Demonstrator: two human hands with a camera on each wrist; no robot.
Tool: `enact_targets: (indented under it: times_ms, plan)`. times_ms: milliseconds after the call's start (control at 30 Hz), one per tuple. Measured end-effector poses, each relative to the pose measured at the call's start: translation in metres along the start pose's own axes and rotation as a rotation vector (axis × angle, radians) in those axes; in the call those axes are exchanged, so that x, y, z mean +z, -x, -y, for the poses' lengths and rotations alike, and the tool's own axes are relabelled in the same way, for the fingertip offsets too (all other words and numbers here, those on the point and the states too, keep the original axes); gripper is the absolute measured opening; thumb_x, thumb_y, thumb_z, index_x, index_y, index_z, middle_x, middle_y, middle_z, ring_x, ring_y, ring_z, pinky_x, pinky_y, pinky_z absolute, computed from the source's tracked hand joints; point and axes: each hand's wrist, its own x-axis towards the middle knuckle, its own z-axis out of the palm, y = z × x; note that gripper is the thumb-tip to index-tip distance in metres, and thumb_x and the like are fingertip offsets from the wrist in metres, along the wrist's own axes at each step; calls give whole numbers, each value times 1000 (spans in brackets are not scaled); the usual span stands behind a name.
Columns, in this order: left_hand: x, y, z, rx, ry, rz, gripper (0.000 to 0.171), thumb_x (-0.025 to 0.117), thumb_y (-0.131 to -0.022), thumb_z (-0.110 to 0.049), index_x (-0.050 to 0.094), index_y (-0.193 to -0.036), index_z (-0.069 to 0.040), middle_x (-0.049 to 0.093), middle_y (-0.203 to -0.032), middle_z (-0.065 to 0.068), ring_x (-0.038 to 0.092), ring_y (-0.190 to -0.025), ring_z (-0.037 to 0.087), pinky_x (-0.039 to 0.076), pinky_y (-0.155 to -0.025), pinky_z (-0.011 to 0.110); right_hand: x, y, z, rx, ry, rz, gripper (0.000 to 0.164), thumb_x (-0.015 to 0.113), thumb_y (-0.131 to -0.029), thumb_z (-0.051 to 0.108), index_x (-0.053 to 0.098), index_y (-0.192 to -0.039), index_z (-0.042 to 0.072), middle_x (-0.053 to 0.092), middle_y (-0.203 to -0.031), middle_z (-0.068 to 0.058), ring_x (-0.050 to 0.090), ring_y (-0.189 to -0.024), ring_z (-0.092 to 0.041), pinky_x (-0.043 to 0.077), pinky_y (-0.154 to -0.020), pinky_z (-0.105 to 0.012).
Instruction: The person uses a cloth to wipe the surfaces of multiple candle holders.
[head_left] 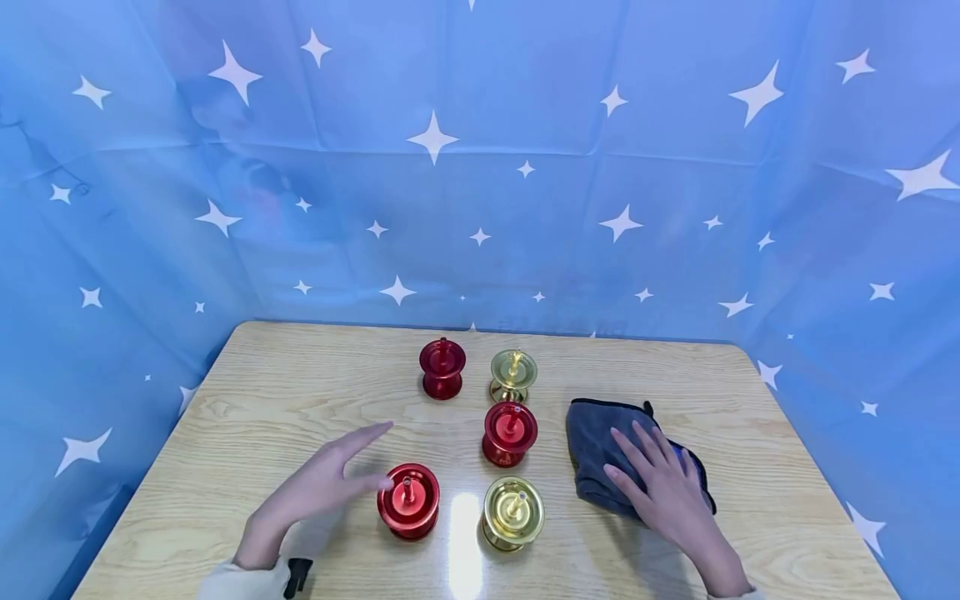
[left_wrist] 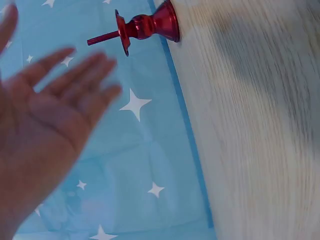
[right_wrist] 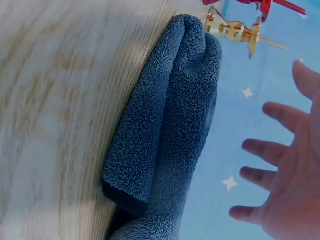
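My left hand (head_left: 318, 483) is held over the left of the table with its fingers extended, the thumb close to a red metal candle holder (head_left: 408, 500) at the front. In the left wrist view its palm (left_wrist: 45, 125) holds nothing. My right hand (head_left: 666, 498), fingers spread, hovers above a folded dark grey towel (head_left: 600, 450); the right wrist view shows a gap between that hand and the towel (right_wrist: 175, 125). A gold candle holder (head_left: 513, 512) stands at the front middle. Behind it is another red one (head_left: 509, 433), then a gold one (head_left: 513, 371) and a red one (head_left: 442, 367).
All the candle holders stand upright on a light wooden table (head_left: 300, 367), each with a thin spike on top. A blue curtain (head_left: 480, 192) printed with white stars surrounds the table at the back and sides.
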Motion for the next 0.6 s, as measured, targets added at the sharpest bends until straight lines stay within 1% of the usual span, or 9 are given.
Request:
enact_targets:
  times_ms: [33,100,167,233,300,400,433,533,600]
  plan:
    - [0,0,0,16,37,34,73,70,-78,-38,40,-137,-7,42,-137,13,37,-125,34,32,-99,52,1,0,0,-3,-5,-1,55,49,-92,43,42,-138,14,30,-143,-21,18,-130,-43,12,-92,-69]
    - [1,1,2,50,83,103,81,76,-70,-38,42,-136,-8,44,-136,10,39,-124,32,33,-98,51,2,0,-1,-2,-20,1,54,50,-92,43,43,-137,13,32,-141,-21,20,-129,-44,14,-92,-69]
    - [5,1,3,80,103,158,86,80,-64,-37,43,-136,-7,46,-135,8,40,-123,31,34,-98,49,3,0,-1,3,-39,8,54,50,-92,42,44,-136,12,33,-141,-21,21,-128,-45,14,-92,-69]
    - [9,1,4,113,111,194,89,82,-60,-34,43,-135,-5,47,-133,8,42,-122,29,36,-98,46,3,0,-1,8,-70,15,54,50,-92,41,44,-136,11,34,-140,-21,21,-128,-46,15,-91,-69]
    - [14,1,6,144,115,209,89,83,-59,-32,44,-133,-3,49,-131,9,44,-120,27,38,-97,41,4,-1,-1,6,-110,14,53,52,-92,39,44,-136,9,35,-139,-22,22,-127,-47,16,-89,-69]
    - [19,1,7,188,121,205,89,84,-57,-29,44,-132,-1,49,-129,11,46,-117,26,39,-97,36,7,-3,0,-19,-174,-4,53,56,-90,33,45,-134,6,39,-135,-24,27,-123,-48,19,-86,-71]
    - [20,1,8,191,123,201,90,85,-57,-28,44,-132,-1,49,-129,11,46,-117,26,39,-97,35,8,-4,0,-32,-187,-11,53,58,-89,32,46,-133,5,40,-134,-24,29,-122,-49,20,-85,-71]
    - [23,0,7,179,121,197,90,84,-58,-29,43,-132,0,49,-129,10,46,-117,25,38,-97,35,14,-8,-1,-53,-209,-15,54,64,-85,28,48,-130,4,45,-129,-24,34,-117,-49,24,-82,-71]
    - [25,0,7,143,120,198,90,84,-59,-30,42,-133,-2,49,-129,7,46,-117,23,38,-97,36,18,-11,-1,-57,-209,-2,55,68,-82,26,50,-129,4,47,-126,-23,36,-116,-48,25,-81,-71]
